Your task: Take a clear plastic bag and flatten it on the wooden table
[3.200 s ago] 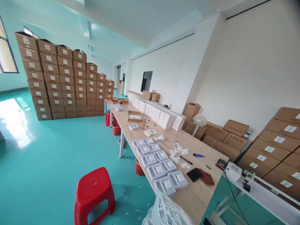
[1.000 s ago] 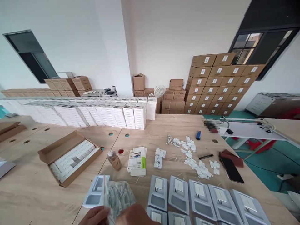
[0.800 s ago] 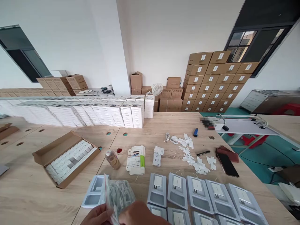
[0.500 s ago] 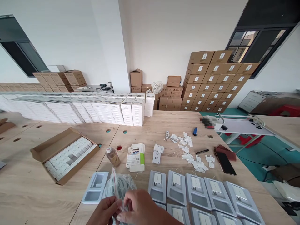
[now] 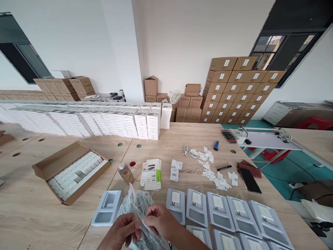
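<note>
A clear zip bag (image 5: 137, 208) stuffed with pale coiled cables sits at the near edge of the table. My left hand (image 5: 125, 229) pinches the bag's edge on its left side. Opposite it, my right hand (image 5: 161, 220) has thumb and fingers closed on the bag's edge, a little higher up. Left of the bag lies a grey plastic tray (image 5: 107, 208) with bare compartments. To the right stand rows of similar grey trays (image 5: 176, 206), each with a white flat piece in its upper part. The lower part of the bag is partly hidden by my hands.
An open carton (image 5: 71, 173) of small white boxes lies on the left, near a bottle (image 5: 126, 173). Flat printed packages (image 5: 151, 174), white cards (image 5: 174, 170), scattered white tags (image 5: 218, 180), a marker (image 5: 224, 167) and a phone (image 5: 249, 180) are farther right. White box stacks (image 5: 153, 125) line the back.
My hands have moved apart, the right one slightly up and to the right. The bag's top edge is stretched between them and leans more to the right.
</note>
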Tool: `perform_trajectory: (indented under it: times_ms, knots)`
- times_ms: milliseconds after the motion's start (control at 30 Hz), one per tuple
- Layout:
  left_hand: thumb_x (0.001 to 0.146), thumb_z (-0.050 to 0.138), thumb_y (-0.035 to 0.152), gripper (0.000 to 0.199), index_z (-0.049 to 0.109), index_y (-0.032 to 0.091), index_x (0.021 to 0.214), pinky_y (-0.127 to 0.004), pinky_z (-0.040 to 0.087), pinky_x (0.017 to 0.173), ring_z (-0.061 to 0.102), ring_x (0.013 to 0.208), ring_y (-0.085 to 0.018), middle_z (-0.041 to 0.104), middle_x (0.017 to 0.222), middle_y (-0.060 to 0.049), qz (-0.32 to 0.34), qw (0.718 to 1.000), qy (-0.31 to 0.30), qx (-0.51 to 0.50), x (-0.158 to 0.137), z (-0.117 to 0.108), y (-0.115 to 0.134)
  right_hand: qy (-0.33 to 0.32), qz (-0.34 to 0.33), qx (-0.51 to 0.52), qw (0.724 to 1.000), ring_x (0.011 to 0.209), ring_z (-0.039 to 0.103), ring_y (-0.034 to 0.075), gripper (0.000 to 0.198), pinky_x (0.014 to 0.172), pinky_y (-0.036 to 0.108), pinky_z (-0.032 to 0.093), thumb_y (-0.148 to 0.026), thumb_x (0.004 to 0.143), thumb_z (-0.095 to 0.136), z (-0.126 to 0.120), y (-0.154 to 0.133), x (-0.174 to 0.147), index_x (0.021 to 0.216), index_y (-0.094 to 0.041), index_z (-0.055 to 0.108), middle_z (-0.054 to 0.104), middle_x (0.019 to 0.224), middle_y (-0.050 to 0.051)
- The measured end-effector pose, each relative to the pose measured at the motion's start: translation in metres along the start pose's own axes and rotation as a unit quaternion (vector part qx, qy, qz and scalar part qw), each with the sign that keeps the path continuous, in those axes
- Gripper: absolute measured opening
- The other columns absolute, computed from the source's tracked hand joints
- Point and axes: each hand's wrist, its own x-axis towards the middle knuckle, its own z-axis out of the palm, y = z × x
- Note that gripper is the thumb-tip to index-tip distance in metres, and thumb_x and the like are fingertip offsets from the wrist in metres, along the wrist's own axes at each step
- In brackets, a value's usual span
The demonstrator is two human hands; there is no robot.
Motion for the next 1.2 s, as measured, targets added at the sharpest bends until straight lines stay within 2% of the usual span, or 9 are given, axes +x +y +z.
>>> perform_trajectory:
  times_ms: [167, 333, 500, 600, 733, 833, 900, 1067, 1200]
  knots:
    - [0.071, 0.065, 0.063, 0.049, 0.059, 0.016, 0.06, -0.008, 0.034, 0.043, 0.05, 0.043, -0.002, 0.062, 0.05, 0.002, -0.014, 1.0, -0.015, -0.015, -0.004, 0.002, -0.001, 0.016, -0.039, -0.092, 0.995, 0.054, 0.04, 0.009, 0.004, 0.048, 0.023, 0.026, -0.02, 0.066, 0.059, 0.007, -0.004, -0.01, 0.067, -0.016, 0.058, 0.051, 0.058, -0.003]
    - [0.066, 0.059, 0.032, 0.019, 0.057, 0.017, 0.056, -0.009, 0.034, 0.041, 0.049, 0.041, -0.004, 0.054, 0.042, 0.004, -0.052, 0.998, -0.026, 0.022, -0.009, 0.008, -0.001, -0.05, -0.071, -0.251, 0.964, 0.05, 0.024, 0.009, 0.023, 0.046, 0.028, 0.016, -0.015, 0.064, 0.051, 0.004, -0.013, -0.016, 0.051, -0.017, 0.032, 0.022, 0.05, -0.003]
    - [0.074, 0.063, 0.045, 0.034, 0.059, 0.015, 0.056, -0.009, 0.038, 0.046, 0.049, 0.043, -0.003, 0.057, 0.045, 0.003, -0.01, 0.999, -0.033, -0.029, -0.006, 0.004, -0.016, -0.05, -0.082, -0.212, 0.972, 0.053, 0.017, 0.011, 0.026, 0.049, 0.031, 0.011, -0.016, 0.066, 0.045, 0.002, -0.025, -0.016, 0.053, -0.018, 0.022, 0.016, 0.052, -0.002]
    - [0.072, 0.062, 0.066, 0.054, 0.058, 0.015, 0.055, -0.009, 0.036, 0.044, 0.047, 0.04, -0.002, 0.055, 0.043, 0.003, 0.014, 0.998, -0.022, -0.055, -0.004, 0.001, -0.027, -0.055, -0.082, -0.181, 0.979, 0.051, 0.016, 0.01, 0.025, 0.047, 0.03, 0.009, -0.015, 0.065, 0.046, 0.003, -0.028, -0.016, 0.053, -0.017, 0.024, 0.016, 0.053, -0.002]
    - [0.07, 0.06, 0.075, 0.061, 0.057, 0.016, 0.054, -0.01, 0.036, 0.044, 0.047, 0.039, -0.003, 0.052, 0.042, 0.004, 0.007, 0.999, -0.01, -0.044, -0.01, 0.001, -0.032, -0.082, -0.085, -0.232, 0.965, 0.048, 0.026, 0.009, 0.021, 0.046, 0.027, 0.017, -0.015, 0.069, 0.048, 0.003, -0.029, -0.02, 0.052, -0.017, 0.035, 0.027, 0.048, -0.003]
    - [0.069, 0.058, 0.077, 0.062, 0.055, 0.016, 0.052, -0.01, 0.037, 0.044, 0.047, 0.04, -0.003, 0.051, 0.041, 0.005, -0.006, 1.0, -0.006, -0.022, -0.017, 0.006, -0.03, -0.123, -0.073, -0.279, 0.95, 0.048, 0.037, 0.009, 0.015, 0.047, 0.025, 0.024, -0.017, 0.072, 0.049, 0.005, -0.033, -0.024, 0.057, -0.017, 0.049, 0.05, 0.053, -0.003]
    - [0.067, 0.06, 0.077, 0.062, 0.054, 0.017, 0.051, -0.01, 0.035, 0.043, 0.047, 0.039, -0.003, 0.049, 0.041, 0.006, -0.009, 1.0, 0.005, -0.015, -0.021, 0.008, -0.028, -0.12, -0.077, -0.299, 0.943, 0.047, 0.038, 0.008, 0.015, 0.047, 0.024, 0.024, -0.015, 0.071, 0.048, 0.007, -0.037, -0.026, 0.056, -0.017, 0.05, 0.053, 0.053, -0.003]
    - [0.074, 0.061, 0.063, 0.052, 0.053, 0.017, 0.051, -0.01, 0.036, 0.045, 0.048, 0.041, -0.003, 0.051, 0.045, 0.006, 0.026, 0.999, 0.033, -0.03, -0.023, 0.008, -0.032, -0.098, -0.086, -0.311, 0.941, 0.048, 0.032, 0.009, 0.02, 0.047, 0.025, 0.023, -0.016, 0.07, 0.045, 0.01, -0.039, -0.021, 0.05, -0.017, 0.042, 0.045, 0.048, -0.003]
    - [0.079, 0.057, 0.05, 0.044, 0.054, 0.016, 0.051, -0.01, 0.034, 0.045, 0.046, 0.04, -0.002, 0.049, 0.043, 0.006, 0.036, 0.998, 0.04, -0.021, -0.023, 0.008, -0.032, -0.086, -0.1, -0.332, 0.934, 0.049, 0.026, 0.01, 0.025, 0.048, 0.028, 0.019, -0.016, 0.069, 0.045, 0.009, -0.037, -0.016, 0.049, -0.018, 0.031, 0.026, 0.046, -0.003]
